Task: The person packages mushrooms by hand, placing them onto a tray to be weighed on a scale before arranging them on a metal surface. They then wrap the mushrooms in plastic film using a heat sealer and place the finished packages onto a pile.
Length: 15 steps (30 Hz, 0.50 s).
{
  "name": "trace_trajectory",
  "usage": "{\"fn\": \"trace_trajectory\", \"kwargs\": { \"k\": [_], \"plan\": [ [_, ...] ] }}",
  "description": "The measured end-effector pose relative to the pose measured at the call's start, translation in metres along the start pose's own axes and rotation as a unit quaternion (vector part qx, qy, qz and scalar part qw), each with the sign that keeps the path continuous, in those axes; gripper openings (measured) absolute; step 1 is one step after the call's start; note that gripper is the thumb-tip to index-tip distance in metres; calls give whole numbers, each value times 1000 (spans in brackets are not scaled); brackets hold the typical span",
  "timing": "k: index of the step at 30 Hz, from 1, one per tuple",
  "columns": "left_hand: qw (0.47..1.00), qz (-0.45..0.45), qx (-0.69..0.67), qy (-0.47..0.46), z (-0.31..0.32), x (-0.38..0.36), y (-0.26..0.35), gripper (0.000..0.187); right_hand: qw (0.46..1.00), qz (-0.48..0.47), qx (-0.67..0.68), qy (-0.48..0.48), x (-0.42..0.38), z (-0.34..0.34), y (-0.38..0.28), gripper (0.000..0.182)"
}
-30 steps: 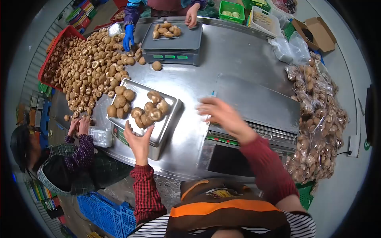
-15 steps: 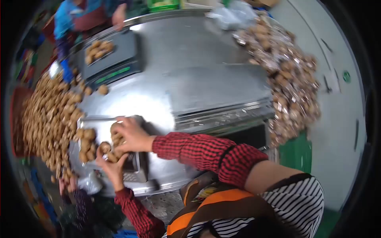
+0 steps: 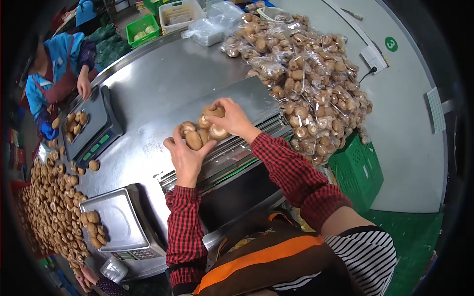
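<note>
Several brown shiitake mushrooms (image 3: 194,140) are gathered between my two hands, over the flat metal bench machine (image 3: 237,101). My left hand (image 3: 186,157) curls round their left side with its fingers and thumb. Closed over the right end of the group is my right hand (image 3: 231,118), gripping mushrooms under its fingers. Some pale undersides show between the hands. Left of my left arm stands a scale with a metal tray (image 3: 118,217); several mushrooms (image 3: 94,229) rest along the tray's left side.
Bagged mushrooms (image 3: 316,93) are heaped at the right, above a green crate (image 3: 358,167). Loose mushrooms (image 3: 52,207) pile at the left. Across the table, a co-worker (image 3: 59,64) in blue stands at another scale (image 3: 96,130). Plastic bags (image 3: 210,29) lie at the back.
My hands have carried the mushrooms from the scale's tray up and right to the metal bench machine. The view has turned to the right.
</note>
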<state>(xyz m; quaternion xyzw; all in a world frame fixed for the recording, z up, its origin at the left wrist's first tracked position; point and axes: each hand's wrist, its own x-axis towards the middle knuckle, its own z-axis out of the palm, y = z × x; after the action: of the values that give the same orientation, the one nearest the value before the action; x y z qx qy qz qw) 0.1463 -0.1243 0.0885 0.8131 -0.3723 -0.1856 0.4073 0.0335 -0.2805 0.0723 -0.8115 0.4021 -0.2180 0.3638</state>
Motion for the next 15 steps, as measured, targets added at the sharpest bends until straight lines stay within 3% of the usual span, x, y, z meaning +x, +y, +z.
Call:
{"fn": "trace_trajectory", "kwargs": {
  "k": [3, 6, 7, 8, 9, 10, 12, 14, 15],
  "plan": [
    [994, 61, 85, 43, 1, 2, -10, 100, 997, -53, -51, 20, 9, -3, 17, 42],
    [979, 132, 57, 146, -24, -25, -21, 87, 993, -101, -24, 48, -14, -38, 19, 45],
    [981, 73, 95, 155, -34, -39, -33, 72, 993, -109, -22, 46, -29, -63, 24, 45],
    [977, 15, 133, 165, -46, -54, -45, 58, 998, -59, -30, 4, -47, -86, 33, 44],
    [963, 16, 211, 169, -53, -70, -58, 43, 987, 27, -154, -40, -65, -106, 41, 44],
    [942, 14, 287, 173, -54, -82, -67, 33, 979, -73, -188, 18, -81, -107, 65, 43],
    [933, 27, 327, 151, -44, -93, -56, 35, 943, 25, -329, -40, -104, -105, 59, 42],
    [936, 27, 326, 131, -35, -87, -41, 37, 938, -23, -344, -25, -104, -84, 50, 42],
    [948, 37, 292, 119, -29, -82, -44, 36, 956, -52, -289, -16, -100, -68, 63, 38]
  ]
}}
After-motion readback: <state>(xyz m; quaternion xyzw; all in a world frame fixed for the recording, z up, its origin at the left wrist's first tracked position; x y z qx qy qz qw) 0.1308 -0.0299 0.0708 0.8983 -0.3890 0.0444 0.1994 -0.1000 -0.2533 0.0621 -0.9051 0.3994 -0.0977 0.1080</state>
